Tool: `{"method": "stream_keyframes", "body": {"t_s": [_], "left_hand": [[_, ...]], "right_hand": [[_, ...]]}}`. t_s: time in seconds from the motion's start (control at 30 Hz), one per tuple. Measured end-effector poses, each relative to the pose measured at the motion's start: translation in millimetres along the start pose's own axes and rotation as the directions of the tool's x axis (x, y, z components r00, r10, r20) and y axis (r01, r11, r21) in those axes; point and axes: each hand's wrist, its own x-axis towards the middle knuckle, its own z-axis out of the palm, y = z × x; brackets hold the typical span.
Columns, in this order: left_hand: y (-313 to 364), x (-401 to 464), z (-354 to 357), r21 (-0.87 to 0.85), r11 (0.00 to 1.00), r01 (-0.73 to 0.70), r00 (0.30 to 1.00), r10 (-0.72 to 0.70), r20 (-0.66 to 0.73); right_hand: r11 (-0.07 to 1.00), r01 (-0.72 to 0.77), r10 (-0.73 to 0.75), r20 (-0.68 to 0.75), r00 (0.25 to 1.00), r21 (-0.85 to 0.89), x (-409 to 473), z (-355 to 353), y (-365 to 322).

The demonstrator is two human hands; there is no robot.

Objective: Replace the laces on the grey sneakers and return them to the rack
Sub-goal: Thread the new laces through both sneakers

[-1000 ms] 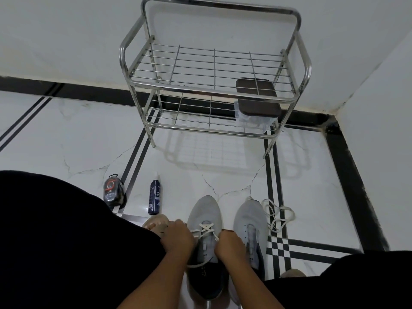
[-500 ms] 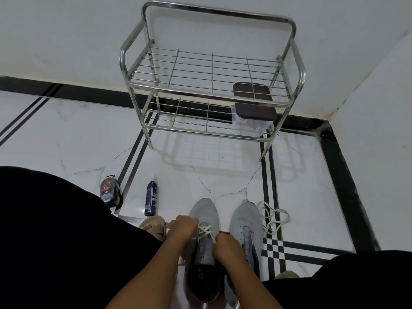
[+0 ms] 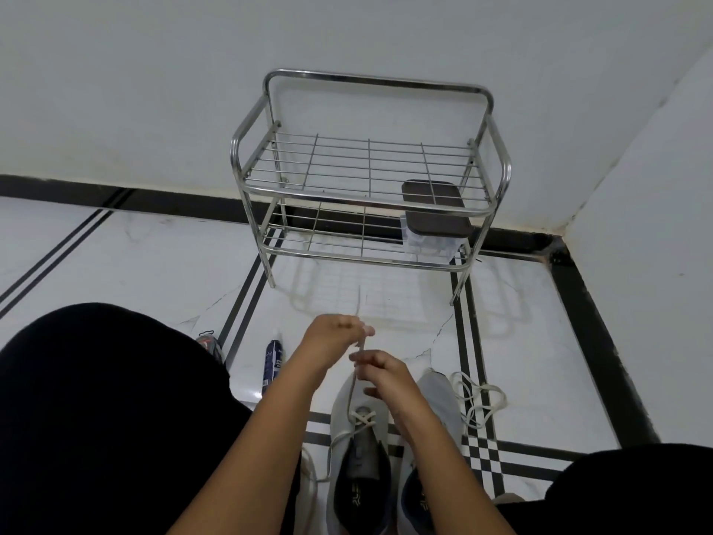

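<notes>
Nearest the camera, two dark-clad knees frame the bottom corners, and between them stand the two grey sneakers side by side on the tiled floor (image 3: pixel 540 341), toes pointing away. The left sneaker (image 3: pixel 357 449) has a pale lace (image 3: pixel 352 391) crossed once through its lowest eyelets; one strand loops down along its left side, the other rises from the crossing to the hands. The right sneaker (image 3: pixel 443 403) shows no lace across its tongue and is partly hidden by the right forearm.

Above the left sneaker's toe, both hands hold the raised strand. The right hand (image 3: pixel 382 374) has its fingers pressed together around the lace, pinching it just above the toe. The left hand (image 3: pixel 335 335) sits a little farther and higher, its fingers likewise closed on the same strand — a short end sticks up past them.

Just right of the right sneaker a loose lace (image 3: pixel 480 399) lies coiled on the floor. To the left of the hands a blue spray bottle (image 3: pixel 272 364) lies near the knee, and beside it a small dark item with red on it — too hidden to name.

Farther off, against the white wall, stands the steel wire rack (image 3: pixel 366 167) with two shelves. Its top shelf is bare wire; on the lower shelf, at the right end, rests a clear container with a dark lid (image 3: pixel 436 222).
</notes>
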Motion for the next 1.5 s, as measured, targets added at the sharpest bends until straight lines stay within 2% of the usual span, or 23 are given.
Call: {"method": "stream_keyframes", "body": {"t_s": [0.1, 0.23, 0.3, 0.47, 0.6, 0.63, 0.7, 0.77, 0.87, 0.93, 0.97, 1.0, 1.03, 1.07, 1.1, 1.13, 1.17, 1.23, 1.3, 1.4, 1.5], "left_hand": [[-15, -3, 7, -0.148, 0.988, 0.036, 0.997, -0.046, -0.065], [-22, 1, 12, -0.231, 0.97, 0.079, 0.99, -0.103, -0.093], [-25, 3, 14, -0.234, 0.969, 0.082, 0.989, -0.107, -0.1], [-30, 6, 18, -0.25, 0.965, 0.077, 0.985, -0.112, -0.132], [-29, 12, 8, -0.34, 0.939, 0.046, 0.946, -0.151, -0.289], [-29, 13, 4, -0.395, 0.918, 0.035, 0.925, -0.179, -0.335], [-30, 15, -5, -0.488, 0.873, 0.018, 0.881, -0.245, -0.404], [-35, 16, -10, -0.481, 0.876, 0.032, 0.839, -0.285, -0.463], [-48, 20, -11, -0.444, 0.891, 0.098, 0.798, -0.337, -0.499], [-59, 25, -7, -0.313, 0.919, 0.238, 0.745, -0.38, -0.549], [-64, 26, -4, -0.21, 0.932, 0.296, 0.726, -0.363, -0.584], [-69, 27, 1, -0.087, 0.954, 0.286, 0.746, -0.279, -0.605], [-74, 29, 6, 0.045, 0.973, 0.227, 0.802, -0.161, -0.575], [-79, 32, 13, 0.165, 0.975, 0.147, 0.88, -0.052, -0.472], [-82, 35, 20, 0.252, 0.964, 0.085, 0.95, -0.002, -0.312], [-86, 36, 25, 0.299, 0.953, 0.037, 0.99, 0.006, -0.14], [-88, 36, 29, 0.319, 0.948, 0.004, 1.0, -0.005, 0.004], [-95, 35, 31, 0.331, 0.943, -0.015, 0.988, -0.037, 0.152], [-104, 38, 30, 0.362, 0.932, 0.0, 0.983, -0.066, 0.17], [-109, 40, 30, 0.413, 0.911, -0.005, 0.989, -0.057, 0.139], [-105, 39, 32, 0.364, 0.929, -0.061, 0.988, 0.004, 0.154]], "right_hand": [[0.999, 0.029, -0.029, 0.023, 0.999, 0.029, -4, 8, -2], [0.996, 0.088, -0.089, -0.134, 0.987, -0.011, -5, 7, 2], [0.994, 0.105, -0.103, -0.165, 0.981, 0.002, -5, 4, 2], [0.993, 0.035, -0.032, -0.03, 0.999, 0.11, -8, 6, 3], [0.96, -0.105, 0.062, 0.171, 0.983, 0.259, -8, -11, -3], [0.969, -0.112, 0.069, 0.192, 0.979, 0.218, -10, -21, -5], [0.995, -0.093, 0.088, 0.142, 0.986, 0.027, -10, -41, -6], [0.977, -0.089, 0.094, 0.018, 0.995, -0.191, -8, -57, -3], [0.938, -0.117, 0.084, -0.115, 0.99, -0.327, -2, -63, 5], [0.892, -0.116, 0.073, -0.114, 0.991, -0.437, 1, -57, 8], [0.867, -0.106, 0.07, -0.093, 0.993, -0.486, 2, -53, 9], [0.854, -0.098, 0.07, -0.074, 0.995, -0.51, 2, -48, 8], [0.858, -0.091, 0.071, -0.059, 0.996, -0.506, 3, -42, 10], [0.868, -0.085, 0.065, -0.058, 0.996, -0.489, 4, -37, 12], [0.878, -0.077, 0.049, -0.073, 0.996, -0.472, 6, -32, 15], [0.878, -0.059, 0.013, -0.099, 0.995, -0.475, 8, -29, 17], [0.868, -0.035, -0.035, -0.13, 0.991, -0.495, 10, -28, 20], [0.865, -0.016, -0.093, -0.191, 0.977, -0.502, 12, -30, 22], [0.922, -0.033, -0.065, -0.237, 0.969, -0.385, 16, -36, 24], [0.98, -0.08, 0.037, -0.222, 0.974, -0.184, 20, -44, 27], [0.984, -0.101, 0.071, -0.196, 0.978, -0.145, 22, -44, 28]]}}
